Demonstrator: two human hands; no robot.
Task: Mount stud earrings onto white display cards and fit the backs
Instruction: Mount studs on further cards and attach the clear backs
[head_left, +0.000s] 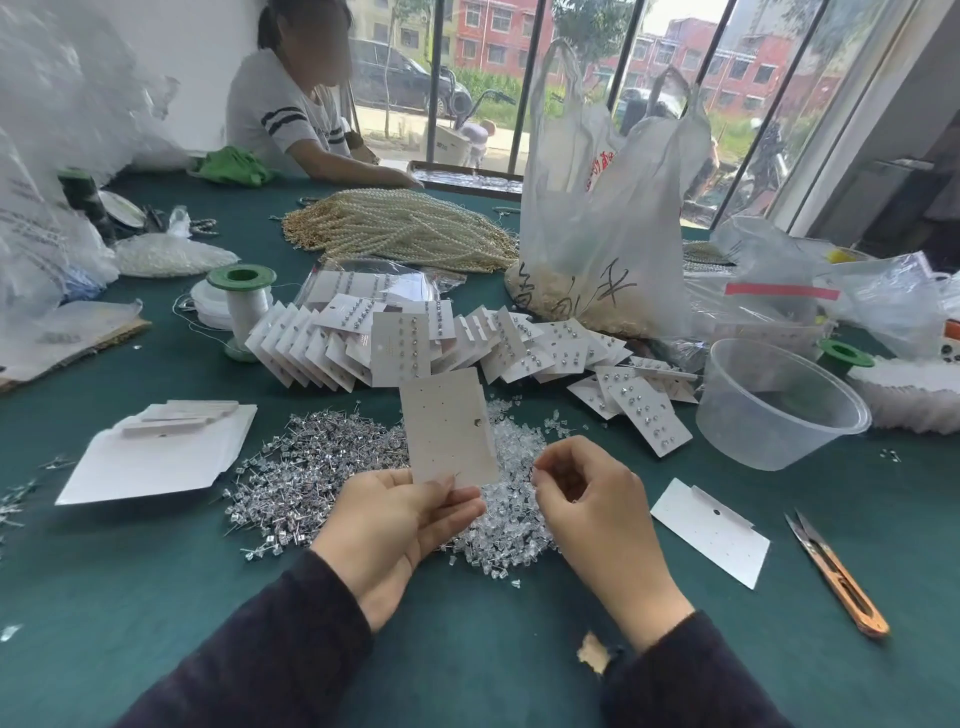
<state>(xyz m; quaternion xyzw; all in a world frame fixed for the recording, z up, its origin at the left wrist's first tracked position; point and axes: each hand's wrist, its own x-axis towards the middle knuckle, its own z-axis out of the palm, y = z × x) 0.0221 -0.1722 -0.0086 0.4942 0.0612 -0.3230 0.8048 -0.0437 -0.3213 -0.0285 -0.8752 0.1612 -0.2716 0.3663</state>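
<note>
Above the stud pile (322, 467) my left hand (395, 525) pinches a blank display card (447, 426) by its lower edge. My right hand (592, 499) curls just beside the card's right edge; whether it holds anything I cannot tell. Bare cloth (467, 649) lies nearer me.

Stud heap (322, 467) ahead, tub (753, 436) right.
</note>
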